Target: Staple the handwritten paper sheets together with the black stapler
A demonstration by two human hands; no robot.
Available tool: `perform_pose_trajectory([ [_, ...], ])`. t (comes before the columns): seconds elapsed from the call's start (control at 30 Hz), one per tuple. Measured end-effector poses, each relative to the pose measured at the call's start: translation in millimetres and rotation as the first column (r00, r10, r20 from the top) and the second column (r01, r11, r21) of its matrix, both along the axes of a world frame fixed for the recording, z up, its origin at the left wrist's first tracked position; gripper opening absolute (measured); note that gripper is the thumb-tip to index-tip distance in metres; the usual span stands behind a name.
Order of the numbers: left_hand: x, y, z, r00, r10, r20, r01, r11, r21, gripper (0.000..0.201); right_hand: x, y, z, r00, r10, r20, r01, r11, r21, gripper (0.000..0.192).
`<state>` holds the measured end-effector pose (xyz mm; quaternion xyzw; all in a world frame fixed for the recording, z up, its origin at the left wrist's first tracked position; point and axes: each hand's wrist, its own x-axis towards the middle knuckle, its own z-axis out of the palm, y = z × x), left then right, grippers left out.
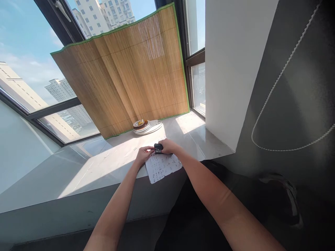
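A sheet of paper with handwriting [162,166] lies on the windowsill, its lower end jutting past the front edge. A black stapler [158,147] sits at the far edge of the sheet, gripped by my right hand [168,146]. My left hand [144,153] is at the sheet's upper left corner, thumb and fingers pinched on the paper beside the stapler's front end. The stapler's rear is partly covered by my right hand, and its jaw is too small to make out.
Behind the hands, a stack of plates [148,130] stands on the grey sill [104,164]. A bamboo mat with green edging [125,76] leans against the window. At right are a white wall column [230,69] and a hanging bead chain [264,108].
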<state>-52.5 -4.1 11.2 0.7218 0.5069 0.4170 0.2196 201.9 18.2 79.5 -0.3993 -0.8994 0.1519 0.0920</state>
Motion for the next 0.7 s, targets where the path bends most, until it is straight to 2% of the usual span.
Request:
perform_pose_trajectory([
  [0.17, 1.4, 1.8, -1.4, 1.000, -0.010, -0.006, 0.011, 0.998, 0.058, 0.041, -0.7, 1.3, -2.3, 1.000, -0.012, -0.007, 0.012, 1.000, -0.018, 0.028],
  [0.37, -1.9, 0.8, -2.2, 0.999, 0.007, -0.052, -0.004, 0.998, 0.060, 0.046, -2.8, 8.3, -10.0, 1.000, 0.006, -0.012, -0.006, 1.000, -0.013, 0.033],
  [0.53, -0.3, -1.8, -5.9, 1.000, -0.004, -0.019, 0.006, 0.990, 0.142, 0.039, -1.9, 6.1, -7.8, 1.000, 0.002, -0.005, -0.002, 1.000, -0.016, 0.031],
  [0.7, 1.0, -4.6, -6.2, 0.996, -0.010, -0.087, 0.032, 0.968, 0.251, 0.029, -2.1, 5.4, -7.0, 1.000, 0.014, 0.016, -0.013, 1.000, -0.012, 0.027],
])
